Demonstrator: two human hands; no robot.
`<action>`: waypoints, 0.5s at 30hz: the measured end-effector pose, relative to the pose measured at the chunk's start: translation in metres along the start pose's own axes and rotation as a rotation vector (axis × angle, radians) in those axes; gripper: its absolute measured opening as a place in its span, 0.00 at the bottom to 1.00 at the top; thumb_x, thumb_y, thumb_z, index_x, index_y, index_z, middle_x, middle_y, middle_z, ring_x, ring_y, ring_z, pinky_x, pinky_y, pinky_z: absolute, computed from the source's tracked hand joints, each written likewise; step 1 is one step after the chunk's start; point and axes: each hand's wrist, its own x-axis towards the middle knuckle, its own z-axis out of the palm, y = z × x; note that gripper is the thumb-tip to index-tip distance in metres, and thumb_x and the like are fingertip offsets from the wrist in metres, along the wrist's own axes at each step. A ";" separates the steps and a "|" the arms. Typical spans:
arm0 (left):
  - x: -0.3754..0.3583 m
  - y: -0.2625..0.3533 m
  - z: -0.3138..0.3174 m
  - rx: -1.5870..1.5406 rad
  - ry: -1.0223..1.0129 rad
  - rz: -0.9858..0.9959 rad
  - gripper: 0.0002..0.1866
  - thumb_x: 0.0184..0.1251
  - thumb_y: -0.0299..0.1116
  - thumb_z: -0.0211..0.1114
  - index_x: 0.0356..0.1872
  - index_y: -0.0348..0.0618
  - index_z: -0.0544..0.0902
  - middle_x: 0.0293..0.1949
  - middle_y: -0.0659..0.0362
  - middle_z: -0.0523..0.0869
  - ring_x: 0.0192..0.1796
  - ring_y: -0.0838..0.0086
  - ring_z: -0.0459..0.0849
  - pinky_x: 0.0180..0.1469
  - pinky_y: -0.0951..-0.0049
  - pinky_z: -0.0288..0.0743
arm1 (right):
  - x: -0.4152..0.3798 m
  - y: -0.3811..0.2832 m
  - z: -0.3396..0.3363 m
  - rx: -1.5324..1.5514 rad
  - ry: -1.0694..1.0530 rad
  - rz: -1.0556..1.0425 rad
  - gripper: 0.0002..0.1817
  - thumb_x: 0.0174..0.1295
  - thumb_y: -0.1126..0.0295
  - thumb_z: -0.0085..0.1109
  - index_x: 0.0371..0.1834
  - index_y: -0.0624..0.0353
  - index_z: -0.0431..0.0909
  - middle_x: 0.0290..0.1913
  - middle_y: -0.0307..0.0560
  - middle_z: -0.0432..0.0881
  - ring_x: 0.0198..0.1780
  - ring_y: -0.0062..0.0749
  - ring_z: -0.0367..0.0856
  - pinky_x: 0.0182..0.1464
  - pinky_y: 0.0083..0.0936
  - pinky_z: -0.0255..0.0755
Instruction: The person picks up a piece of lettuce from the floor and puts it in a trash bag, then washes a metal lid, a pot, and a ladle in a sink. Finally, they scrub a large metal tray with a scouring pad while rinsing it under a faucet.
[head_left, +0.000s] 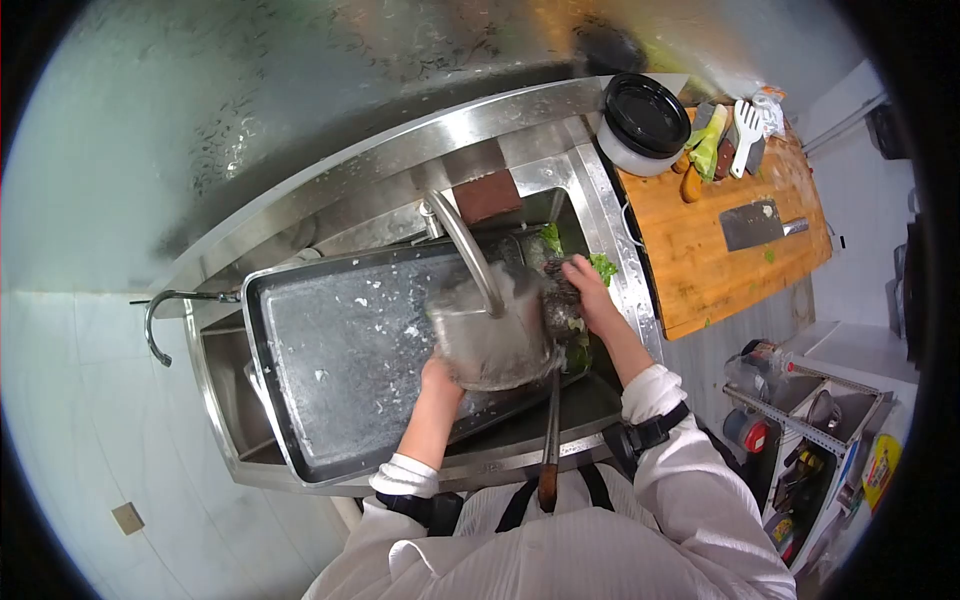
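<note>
Tray (330, 350) in sink (560, 130); cutting board (720, 260) right; cleaver (752, 224) on board.

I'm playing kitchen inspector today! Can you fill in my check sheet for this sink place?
Surface: steel sink, wet; wooden cutting board to its right.
Job's things: soapy pot with a long handle, held over a big metal tray that lies in the sink under the faucet.
Clutter: cleaver, white container with black lid, utensils and green scraps on the board; leafy greens in the sink.
Hands: left hand holds the pot; right hand presses a dark scrubber against it.
Cables: nothing seen.
Surroundings: wet steel backsplash, white wall tiles, shelf rack at the right.
</note>
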 end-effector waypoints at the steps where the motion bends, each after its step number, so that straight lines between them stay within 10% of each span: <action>1: 0.008 0.005 -0.012 0.002 0.000 0.000 0.22 0.72 0.41 0.37 0.57 0.36 0.65 0.58 0.50 0.70 0.60 0.57 0.67 0.63 0.57 0.59 | -0.005 -0.004 -0.006 0.380 -0.038 0.029 0.16 0.66 0.62 0.44 0.51 0.60 0.68 0.53 0.46 0.74 0.54 0.28 0.70 0.53 0.28 0.66; 7: -0.008 0.014 -0.004 0.093 -0.290 -0.047 0.23 0.68 0.48 0.43 0.58 0.46 0.68 0.58 0.56 0.72 0.58 0.61 0.70 0.63 0.56 0.59 | -0.031 -0.021 0.023 0.410 -0.073 0.079 0.15 0.66 0.61 0.45 0.54 0.49 0.65 0.51 0.38 0.74 0.49 0.25 0.73 0.49 0.34 0.70; 15: -0.003 0.004 -0.007 0.035 -0.520 0.063 0.25 0.68 0.49 0.44 0.60 0.46 0.66 0.59 0.56 0.71 0.61 0.63 0.69 0.63 0.57 0.62 | -0.041 0.020 0.036 0.919 -0.204 0.499 0.18 0.59 0.68 0.54 0.51 0.61 0.69 0.47 0.49 0.76 0.50 0.39 0.76 0.51 0.43 0.72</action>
